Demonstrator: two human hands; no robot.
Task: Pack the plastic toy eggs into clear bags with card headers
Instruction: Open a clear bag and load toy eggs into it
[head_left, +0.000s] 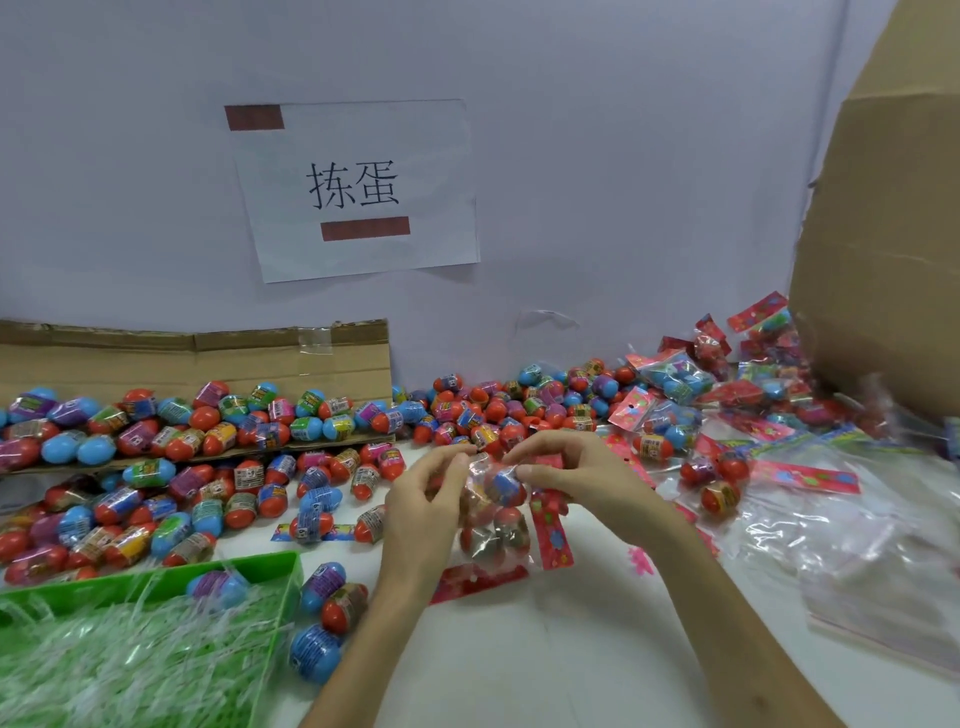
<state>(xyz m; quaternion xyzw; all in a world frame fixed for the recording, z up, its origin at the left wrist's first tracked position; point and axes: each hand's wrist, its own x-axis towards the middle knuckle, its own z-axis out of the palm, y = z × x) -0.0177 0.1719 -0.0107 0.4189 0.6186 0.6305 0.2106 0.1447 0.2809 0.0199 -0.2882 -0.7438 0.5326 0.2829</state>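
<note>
Both hands hold a clear bag (493, 525) above the white table. My left hand (426, 499) pinches the bag's upper left edge. My right hand (566, 467) pinches its upper right edge, where a blue and red egg (503, 487) sits at the mouth. More red eggs show inside the bag lower down. A red card header (480, 581) hangs at the bag's bottom, and a second red flowered card header (551, 525) hangs by my right palm. Loose red, blue and purple toy eggs (260, 467) cover the table to the left and behind.
A green tray (280, 566) of shredded paper with one egg stands front left. Flat cardboard (208, 353) leans on the wall behind the eggs. Filled bags (675, 384) pile at back right by a tall cardboard box (893, 260). Empty clear bags (857, 545) lie right.
</note>
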